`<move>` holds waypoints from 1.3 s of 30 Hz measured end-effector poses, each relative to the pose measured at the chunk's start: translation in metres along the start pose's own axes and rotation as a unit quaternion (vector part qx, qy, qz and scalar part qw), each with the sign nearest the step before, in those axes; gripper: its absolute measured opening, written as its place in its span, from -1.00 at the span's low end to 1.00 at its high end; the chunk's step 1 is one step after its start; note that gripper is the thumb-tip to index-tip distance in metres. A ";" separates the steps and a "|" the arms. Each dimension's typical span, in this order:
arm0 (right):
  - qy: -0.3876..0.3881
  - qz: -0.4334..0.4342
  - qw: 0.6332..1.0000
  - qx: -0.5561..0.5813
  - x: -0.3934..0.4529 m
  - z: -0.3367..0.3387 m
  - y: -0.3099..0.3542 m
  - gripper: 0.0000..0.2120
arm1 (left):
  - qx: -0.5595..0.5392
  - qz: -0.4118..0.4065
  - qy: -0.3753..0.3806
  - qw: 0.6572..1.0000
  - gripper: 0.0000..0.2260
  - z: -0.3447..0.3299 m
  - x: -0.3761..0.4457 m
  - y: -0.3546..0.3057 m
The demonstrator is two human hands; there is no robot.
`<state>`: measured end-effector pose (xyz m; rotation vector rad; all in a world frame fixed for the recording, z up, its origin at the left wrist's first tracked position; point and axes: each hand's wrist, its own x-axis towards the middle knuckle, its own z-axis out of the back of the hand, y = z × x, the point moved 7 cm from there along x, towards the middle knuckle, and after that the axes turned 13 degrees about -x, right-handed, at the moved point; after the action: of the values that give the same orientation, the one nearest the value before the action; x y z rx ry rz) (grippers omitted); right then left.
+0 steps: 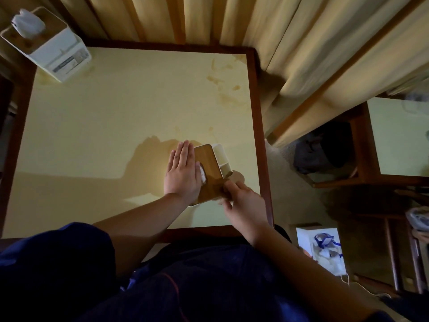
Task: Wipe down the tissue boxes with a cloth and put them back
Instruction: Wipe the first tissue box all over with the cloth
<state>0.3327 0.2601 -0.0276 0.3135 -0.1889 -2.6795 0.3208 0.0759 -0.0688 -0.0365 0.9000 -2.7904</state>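
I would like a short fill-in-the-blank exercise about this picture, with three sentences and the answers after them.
1. The left hand lies ____ on the wooden lid of the near tissue box.
2. The right hand holds a ____ cloth at the box's near end.
3. The second tissue box stands at the far ____ corner of the table.

Answers: flat; brown; left

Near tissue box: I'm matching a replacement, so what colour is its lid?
Brown wood-grain lid on a white tissue box, seen in the head view.
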 end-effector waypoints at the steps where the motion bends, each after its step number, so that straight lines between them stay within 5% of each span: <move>1: 0.008 -0.024 0.999 0.039 -0.002 0.001 -0.005 -0.80 | -0.002 0.001 -0.001 1.000 -0.43 0.000 0.000 0.000; 4: 0.036 -0.161 0.956 0.242 -0.007 0.007 -0.029 -0.79 | -0.002 0.001 -0.001 1.000 -0.43 0.001 0.000 0.000; 8: 0.040 -0.321 0.829 0.457 -0.012 0.000 -0.068 -0.60 | -0.009 0.002 0.006 1.000 -0.42 -0.001 0.000 0.004; 13: 0.058 -0.314 0.780 0.538 -0.006 0.013 -0.090 -0.79 | -0.016 0.035 0.025 0.999 -0.36 0.000 0.003 0.002; 24: 0.056 -0.190 0.890 0.412 0.055 -0.001 -0.103 -0.60 | 0.036 0.058 -0.002 0.998 -0.27 -0.015 -0.003 -0.022; 32: 0.125 -0.141 0.794 0.579 0.081 -0.082 -0.091 -0.64 | 0.053 0.065 -0.032 0.996 -0.29 -0.017 0.000 -0.018; 39: 0.008 0.002 0.868 0.496 0.084 -0.078 -0.089 -0.54 | 0.066 0.044 -0.036 0.996 -0.30 -0.017 -0.001 -0.021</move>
<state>0.2418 0.2966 -0.1348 0.6190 -1.5575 -2.3326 0.3164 0.1028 -0.0707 -0.0752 0.6818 -2.7394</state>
